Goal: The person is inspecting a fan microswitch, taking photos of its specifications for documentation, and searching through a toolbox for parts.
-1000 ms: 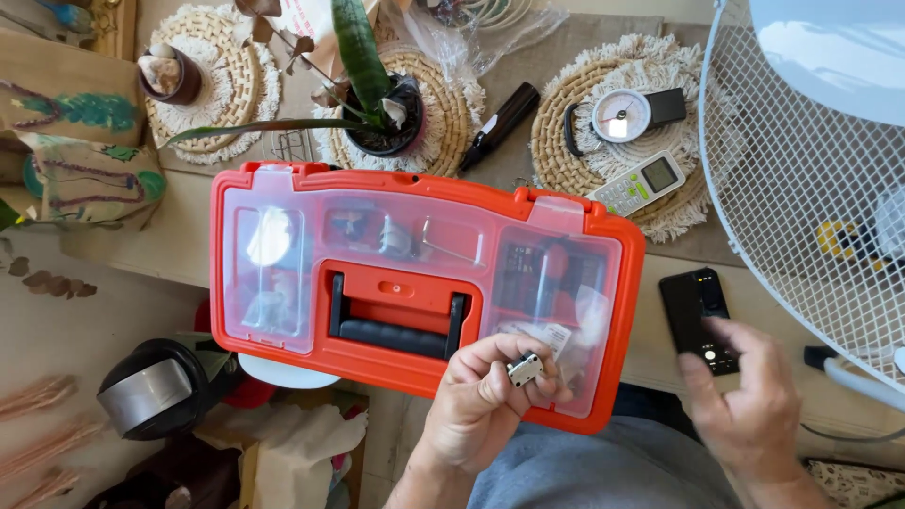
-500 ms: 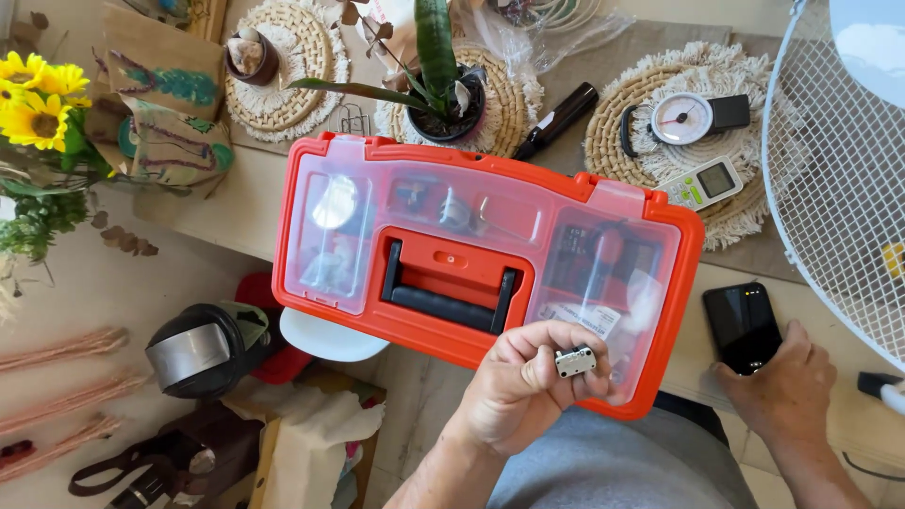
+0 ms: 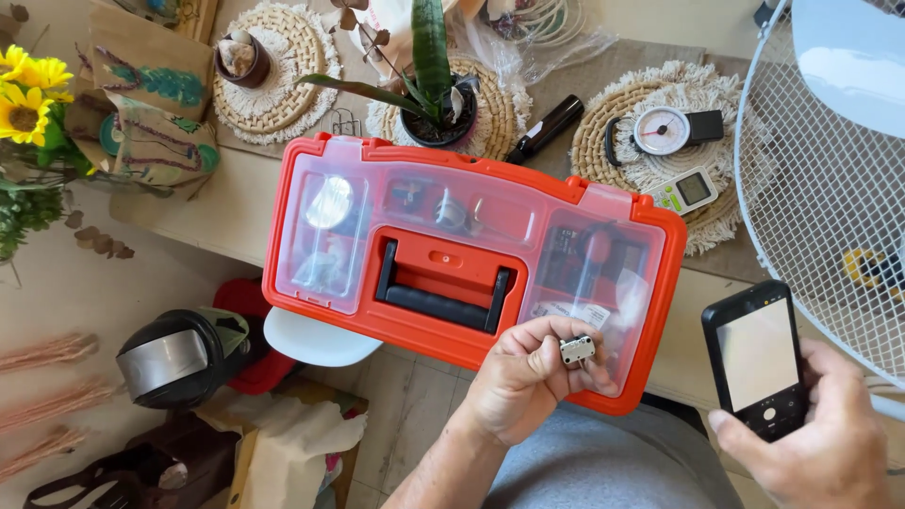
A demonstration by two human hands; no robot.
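Note:
My left hand [image 3: 523, 377] pinches a small grey metal part [image 3: 577, 350] between thumb and fingers, right over the front edge of an orange toolbox [image 3: 471, 269] with clear lid compartments and a black handle. My right hand [image 3: 815, 438] holds a black phone [image 3: 757, 358] upright at the lower right, its screen lit pale and facing me. The toolbox lies across the table edge and my lap.
A white fan grille [image 3: 830, 160] fills the right side. On the table stand a potted plant [image 3: 436, 94], a dark bottle [image 3: 547, 127], a small dial scale [image 3: 665, 129] and a white digital device [image 3: 685, 190] on woven mats. Sunflowers [image 3: 28, 85] sit far left; a helmet [image 3: 179, 353] lies below.
My right hand lifted the phone off the table and now holds it up with the screen lit. The view shifted left and down. My left hand kept the small part.

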